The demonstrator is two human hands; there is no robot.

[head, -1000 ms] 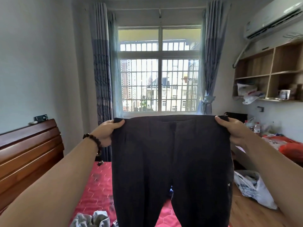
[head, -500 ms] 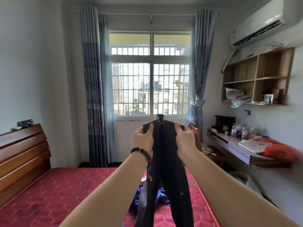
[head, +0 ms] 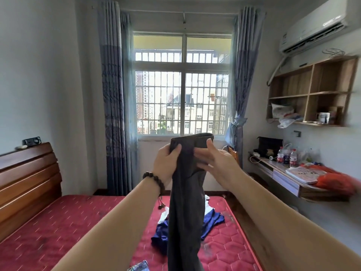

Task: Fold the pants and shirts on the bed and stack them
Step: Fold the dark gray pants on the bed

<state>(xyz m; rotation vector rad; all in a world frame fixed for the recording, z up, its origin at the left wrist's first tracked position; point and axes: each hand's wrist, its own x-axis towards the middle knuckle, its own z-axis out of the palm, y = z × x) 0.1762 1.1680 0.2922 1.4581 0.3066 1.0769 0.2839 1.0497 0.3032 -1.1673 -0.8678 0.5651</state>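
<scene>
Above the red bed [head: 78, 227], the left hand [head: 166, 163] grips dark pants [head: 185, 202] at the waistband; the right hand [head: 216, 163] rests flat-fingered against them.

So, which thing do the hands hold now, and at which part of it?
The dark pants, held up by the waistband. The left hand grips its left end; the right hand lies with straight fingers against the front, just below the band.

Single head view, facing forward across bed [head: 68, 227] toward window [head: 183, 85] (hands close).
</scene>
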